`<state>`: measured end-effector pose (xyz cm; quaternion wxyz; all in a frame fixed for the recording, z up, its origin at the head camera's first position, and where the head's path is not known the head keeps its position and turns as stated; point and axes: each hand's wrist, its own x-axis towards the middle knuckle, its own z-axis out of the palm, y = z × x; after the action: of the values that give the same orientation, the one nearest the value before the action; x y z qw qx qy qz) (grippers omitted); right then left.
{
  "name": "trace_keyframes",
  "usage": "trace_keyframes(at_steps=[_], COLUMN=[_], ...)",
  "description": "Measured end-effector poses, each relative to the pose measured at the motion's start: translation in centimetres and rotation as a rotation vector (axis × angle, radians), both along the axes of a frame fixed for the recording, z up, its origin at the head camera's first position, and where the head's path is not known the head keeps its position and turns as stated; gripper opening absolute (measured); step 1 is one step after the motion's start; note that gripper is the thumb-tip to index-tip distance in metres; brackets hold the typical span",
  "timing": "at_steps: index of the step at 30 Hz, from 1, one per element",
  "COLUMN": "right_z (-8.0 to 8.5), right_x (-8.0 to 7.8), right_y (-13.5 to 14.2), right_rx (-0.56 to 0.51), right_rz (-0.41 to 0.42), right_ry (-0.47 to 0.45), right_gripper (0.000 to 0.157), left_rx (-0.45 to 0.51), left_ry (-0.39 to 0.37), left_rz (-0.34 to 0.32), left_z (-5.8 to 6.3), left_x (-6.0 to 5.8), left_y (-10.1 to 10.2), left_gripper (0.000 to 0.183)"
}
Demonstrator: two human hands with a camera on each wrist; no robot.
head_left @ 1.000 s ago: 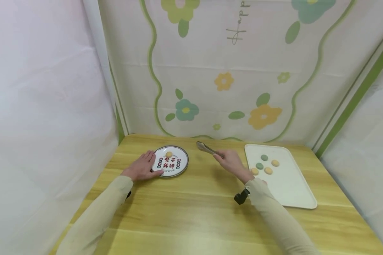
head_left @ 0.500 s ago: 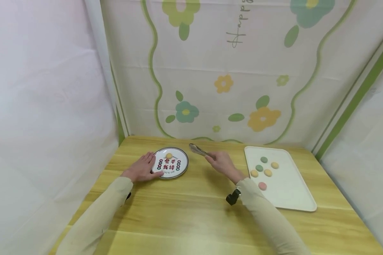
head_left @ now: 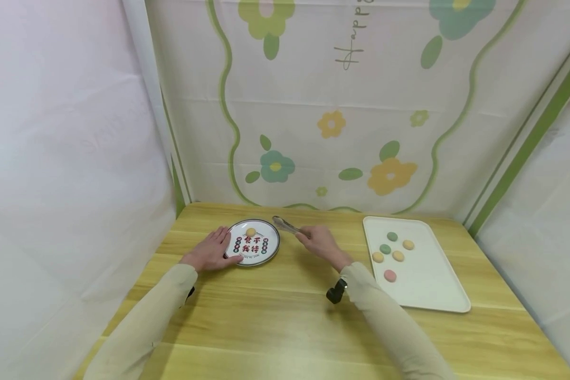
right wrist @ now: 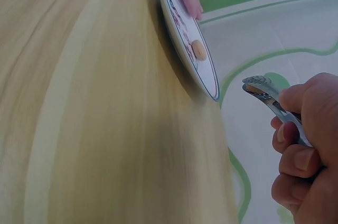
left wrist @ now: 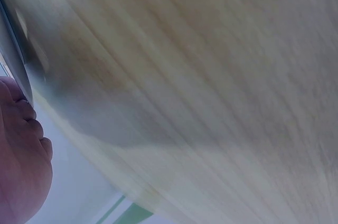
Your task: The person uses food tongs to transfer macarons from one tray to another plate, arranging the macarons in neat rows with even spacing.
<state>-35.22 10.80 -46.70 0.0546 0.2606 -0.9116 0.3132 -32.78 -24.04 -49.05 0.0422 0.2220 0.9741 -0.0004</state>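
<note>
My left hand [head_left: 211,250] lies with straight fingers on the left rim of a round white plate [head_left: 266,252] printed with red characters. One small yellow macaron-like cookie [head_left: 250,232] sits near the plate's far side. My right hand [head_left: 319,243] grips metal tongs [head_left: 285,226], whose tips reach the plate's far right edge in the head view. In the right wrist view the tongs [right wrist: 274,103] have perforated tips close together, with a tan sliver showing between them. The left wrist view catches only the underside of the left hand [left wrist: 24,160] at the plate's edge.
A white rectangular tray [head_left: 432,279] stands at the right of the wooden table [head_left: 266,322]. On it lie green cookies [head_left: 392,236], yellow cookies [head_left: 408,245] and a pink cookie [head_left: 390,275]. A flower-printed curtain [head_left: 309,158] hangs behind the table, with pale cloth at both sides.
My right hand has moved left with the tongs, from near the tray toward the plate, uncovering the pink cookie. The left hand has stayed on the plate.
</note>
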Motion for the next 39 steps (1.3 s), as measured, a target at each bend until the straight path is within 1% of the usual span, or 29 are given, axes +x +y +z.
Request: trace_keyframes(at_steps=[5, 8, 13, 19, 23, 28, 31, 36, 39], right_z=[-0.7, -1.1, -1.7, -1.9, -2.1, -2.2, -2.2, -2.4, -2.5], right_x=[-0.4, -0.6, -0.8, -1.0, -1.0, -1.0, -0.9, -1.2, -1.2], right_y=[-1.4, -2.0, -2.7, -3.5, -4.0, -4.5, -4.9, -5.6, -5.9], right_rx=[0.029, 0.036, 0.022, 0.018, -0.013, -0.05, -0.041, -0.003, 0.008], right_rz=[0.013, 0.016, -0.007, -0.029, -0.009, 0.025, 0.014, -0.021, -0.026], right_ry=[0.049, 0.051, -0.006, -0.054, -0.093, -0.092, -0.101, -0.141, -0.155], right_gripper=[0.026, 0.027, 0.024, 0.022, 0.026, 0.028, 0.028, 0.026, 0.026], left_rx=[-0.008, -0.009, 0.005, 0.002, 0.004, 0.003, 0.003, 0.003, -0.002], left_ry=[0.005, 0.006, 0.01, 0.012, 0.013, 0.015, 0.014, 0.015, 0.017], left_rz=[0.007, 0.002, -0.004, 0.007, 0.005, 0.004, 0.002, -0.004, -0.001], left_z=[-0.1, -0.2, -0.4, -0.4, -0.4, -0.3, -0.3, -0.3, -0.4], left_x=[-0.1, 0.0, 0.1, -0.1, 0.0, 0.1, 0.1, 0.0, 0.0], left_y=[-0.1, -0.3, -0.3, -0.3, -0.4, -0.3, -0.2, -0.1, -0.1], left_gripper=[0.101, 0.101, 0.101, 0.102, 0.101, 0.101, 0.101, 0.102, 0.102])
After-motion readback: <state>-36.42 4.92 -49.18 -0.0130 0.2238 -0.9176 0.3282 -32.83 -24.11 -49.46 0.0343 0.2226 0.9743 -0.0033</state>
